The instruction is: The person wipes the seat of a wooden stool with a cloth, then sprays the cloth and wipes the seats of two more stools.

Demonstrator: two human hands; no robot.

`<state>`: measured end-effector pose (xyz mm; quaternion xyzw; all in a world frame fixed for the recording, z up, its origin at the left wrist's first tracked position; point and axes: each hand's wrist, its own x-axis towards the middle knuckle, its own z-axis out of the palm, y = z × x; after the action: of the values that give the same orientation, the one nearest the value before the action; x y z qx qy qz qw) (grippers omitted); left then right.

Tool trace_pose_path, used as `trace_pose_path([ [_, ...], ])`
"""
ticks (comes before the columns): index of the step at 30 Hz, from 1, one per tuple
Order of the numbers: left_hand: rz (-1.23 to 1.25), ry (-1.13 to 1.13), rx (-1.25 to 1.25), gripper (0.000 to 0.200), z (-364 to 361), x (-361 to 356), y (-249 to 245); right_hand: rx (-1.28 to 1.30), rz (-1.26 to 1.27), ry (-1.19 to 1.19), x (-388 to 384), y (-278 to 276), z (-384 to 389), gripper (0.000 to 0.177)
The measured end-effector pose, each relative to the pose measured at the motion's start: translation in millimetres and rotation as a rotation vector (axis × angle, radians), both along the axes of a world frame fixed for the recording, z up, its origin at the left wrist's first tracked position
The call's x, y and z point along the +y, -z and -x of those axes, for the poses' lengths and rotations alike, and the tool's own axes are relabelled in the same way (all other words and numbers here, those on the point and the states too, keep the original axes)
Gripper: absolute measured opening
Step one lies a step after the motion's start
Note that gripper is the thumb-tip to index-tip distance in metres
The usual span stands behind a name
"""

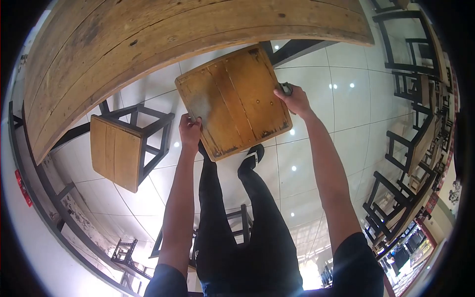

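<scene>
A square wooden stool seat (235,101) with worn, dark-chipped edges is held between my two hands, its far edge close to the rim of a long wooden table (198,29). My left hand (190,131) grips the seat's left edge, with the thumb on top and the fingers curled. On the right edge, my right hand (294,100) is closed round the side, and a small greyish thing shows by its fingers, too small to make out. The underside of the seat is hidden. My legs and a shoe (252,157) show below it.
Another stool (116,152) with a wooden seat and dark frame stands at the left, beside the table. Dark-framed stools and tables (413,143) line the right side. White glossy tiles (307,163) cover the floor. A small dark chair (124,253) is at the lower left.
</scene>
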<state>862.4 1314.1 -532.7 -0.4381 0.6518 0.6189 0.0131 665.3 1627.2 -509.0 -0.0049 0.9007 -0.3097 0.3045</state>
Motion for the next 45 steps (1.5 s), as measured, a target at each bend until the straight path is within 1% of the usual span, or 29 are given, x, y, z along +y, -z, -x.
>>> trace_pose_path([
  [2, -0.014, 0.017, 0.022, 0.018, 8, -13, 4, -0.049, -0.026, 0.059, -3, -3, -9, 0.048],
  [3, 0.028, 0.059, -0.015, 0.02, 11, -21, 5, -0.047, -0.032, 0.058, -2, -2, -13, 0.048],
  [4, 0.072, 0.101, -0.053, 0.022, 14, -27, 3, -0.12, -0.015, 0.065, -1, 1, -19, 0.047],
  [5, 0.052, 0.085, -0.049, 0.025, 15, -33, 1, -0.193, 0.002, 0.073, 0, 4, -25, 0.046],
  [6, 0.05, 0.085, -0.051, 0.025, 13, -37, 1, -0.195, 0.0, 0.073, 1, 4, -33, 0.046],
  [8, 0.089, 0.176, -0.07, 0.025, 10, -49, 1, -0.243, 0.051, 0.081, 2, 4, -49, 0.048],
  [9, 0.095, 0.179, -0.071, 0.025, 8, -50, -3, -0.254, 0.034, 0.093, 9, 16, -57, 0.044],
  [10, 0.121, 0.202, -0.085, 0.024, 5, -45, -5, -0.256, 0.039, 0.095, 11, 16, -63, 0.044],
  [11, 0.144, 0.224, -0.1, 0.023, 1, -42, -9, -0.285, 0.111, 0.178, 15, 15, -69, 0.041],
  [12, 0.144, 0.225, -0.101, 0.023, -4, -40, -7, -0.313, 0.18, 0.26, 15, 14, -73, 0.039],
  [15, -0.008, 0.176, -0.038, 0.023, -19, -31, 3, -0.341, 0.182, 0.313, 18, 3, -74, 0.035],
  [18, -0.029, 0.144, -0.054, 0.022, -21, -28, 3, -0.319, 0.215, 0.35, 16, 4, -76, 0.035],
  [21, -0.013, 0.186, -0.066, 0.024, -23, -29, 4, -0.317, 0.16, 0.302, 17, 2, -74, 0.035],
  [25, -0.023, 0.214, -0.069, 0.024, -23, -29, -1, -0.291, 0.161, 0.318, 16, 0, -75, 0.035],
  [27, -0.043, 0.188, -0.066, 0.023, -24, -28, -4, -0.37, 0.15, 0.325, 19, -1, -74, 0.037],
  [28, -0.04, 0.19, -0.066, 0.023, -26, -27, -3, -0.37, 0.153, 0.326, 22, 4, -75, 0.037],
  [30, 0.0, 0.201, -0.102, 0.025, -31, -26, -3, -0.209, 0.201, 0.233, 21, 10, -78, 0.04],
  [31, 0.005, 0.199, -0.099, 0.025, -33, -26, -4, -0.206, 0.206, 0.231, 21, 6, -74, 0.04],
  [33, 0.027, 0.204, -0.197, 0.034, -39, -25, -8, -0.082, -0.061, -0.032, 23, -9, -65, 0.043],
  [34, 0.029, 0.203, -0.192, 0.034, -43, -21, -12, -0.077, -0.06, -0.033, 22, -20, -63, 0.043],
  [36, 0.069, -0.042, -0.079, 0.04, -51, -8, -26, 0.09, -0.12, -0.003, 19, -42, -64, 0.045],
  [37, 0.072, -0.046, -0.065, 0.04, -54, -1, -38, 0.105, -0.116, -0.005, 14, -54, -68, 0.045],
  [39, 0.52, 0.063, -0.064, 0.039, -62, 19, -66, 0.288, -0.045, -0.049, -2, -77, -91, 0.045],
  [40, 0.313, 0.008, 0.072, 0.034, -67, 33, -78, 0.291, 0.059, -0.092, -7, -78, -110, 0.044],
  [41, 0.043, 0.1, 0.215, 0.04, -77, 40, -77, 0.119, 0.343, -0.005, -19, -93, -127, 0.045],
  [42, -0.358, 0.035, 0.258, 0.046, -74, 54, -98, -0.27, 0.406, 0.076, -40, -134, -133, 0.045],
  [43, -0.758, -0.024, 0.299, 0.052, -71, 66, -121, -0.337, 0.518, -0.012, -50, -155, -142, 0.044],
  [44, -1.08, -0.112, 0.348, 0.062, -81, 67, -123, -0.358, 0.672, -0.041, -60, -171, -147, 0.04],
  [45, -1.276, -0.209, 0.406, 0.062, -77, 74, -150, -0.358, 0.628, -0.075, -68, -199, -141, 0.039],
])
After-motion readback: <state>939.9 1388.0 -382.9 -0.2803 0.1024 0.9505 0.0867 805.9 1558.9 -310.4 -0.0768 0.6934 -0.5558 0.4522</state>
